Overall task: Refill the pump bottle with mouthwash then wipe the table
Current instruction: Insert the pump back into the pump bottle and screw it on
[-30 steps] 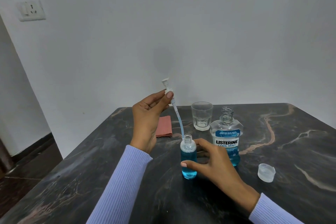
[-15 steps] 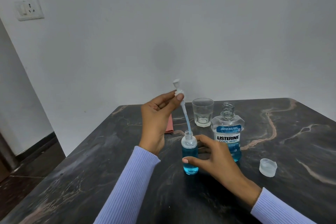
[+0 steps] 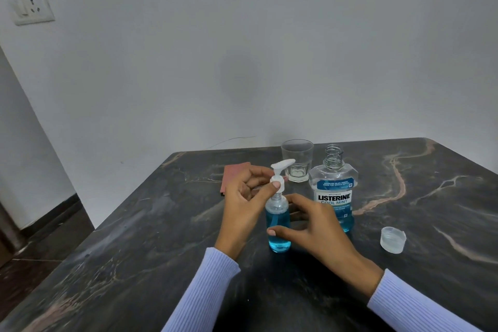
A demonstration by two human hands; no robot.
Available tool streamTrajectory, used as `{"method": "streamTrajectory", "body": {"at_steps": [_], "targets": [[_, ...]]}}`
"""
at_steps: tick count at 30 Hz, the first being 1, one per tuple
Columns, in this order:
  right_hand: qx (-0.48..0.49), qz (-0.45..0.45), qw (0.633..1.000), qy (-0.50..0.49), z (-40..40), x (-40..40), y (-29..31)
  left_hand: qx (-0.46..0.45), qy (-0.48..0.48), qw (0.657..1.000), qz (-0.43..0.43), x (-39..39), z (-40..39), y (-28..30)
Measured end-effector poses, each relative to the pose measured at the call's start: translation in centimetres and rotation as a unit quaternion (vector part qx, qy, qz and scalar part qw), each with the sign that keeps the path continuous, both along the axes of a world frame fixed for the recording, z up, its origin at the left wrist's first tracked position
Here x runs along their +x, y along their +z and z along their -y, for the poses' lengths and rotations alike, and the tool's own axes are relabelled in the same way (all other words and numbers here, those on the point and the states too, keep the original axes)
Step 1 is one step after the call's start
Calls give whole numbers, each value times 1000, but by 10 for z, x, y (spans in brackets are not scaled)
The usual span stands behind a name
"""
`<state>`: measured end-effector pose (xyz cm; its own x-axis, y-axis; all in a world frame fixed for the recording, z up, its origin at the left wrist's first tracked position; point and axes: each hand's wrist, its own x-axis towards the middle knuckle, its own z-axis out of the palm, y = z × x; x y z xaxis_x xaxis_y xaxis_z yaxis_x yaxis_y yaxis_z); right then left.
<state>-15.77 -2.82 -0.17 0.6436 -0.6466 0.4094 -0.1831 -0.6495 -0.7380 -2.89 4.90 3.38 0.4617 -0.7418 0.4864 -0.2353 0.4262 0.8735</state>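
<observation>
A small clear pump bottle (image 3: 279,226), more than half full of blue mouthwash, stands upright on the dark marble table (image 3: 404,277). My right hand (image 3: 315,226) holds its body from the right, thumb across the front. My left hand (image 3: 246,197) pinches the white pump head (image 3: 359,179) by its collar, seated on the bottle neck with the tube down in the liquid. The open Listerine bottle (image 3: 334,191) stands just right of it, uncapped. A folded reddish cloth (image 3: 233,175) lies behind my left hand.
An empty drinking glass (image 3: 297,160) stands behind the pump bottle near the wall. The clear Listerine cap (image 3: 393,239) lies mouth-up at the right. The table's left edge drops to a dark floor (image 3: 32,264). A wall socket (image 3: 31,7) is at upper left.
My left hand has lowered the pump head, sliding its tube fully into the bottle until the collar sits on the neck. My right hand keeps steadying the bottle.
</observation>
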Motion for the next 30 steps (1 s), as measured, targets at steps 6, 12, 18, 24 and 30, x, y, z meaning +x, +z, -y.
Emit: {"method": "streamTrajectory", "body": {"at_steps": [6,12,18,24,30], "targets": [[-2,5,1000,3,0,0,0,11,45,999,2,3,2,-9],[-5,6,1000,3,0,1,-1,28,-30,999,10,4,2,-11],[18,14,1000,14,1,0,-1,14,25,1000,10,6,3,-12],[26,15,999,15,1,0,0,37,-89,995,24,13,-2,-10],[18,16,1000,6,-1,1,-1,11,25,1000,13,7,3,-17]]}}
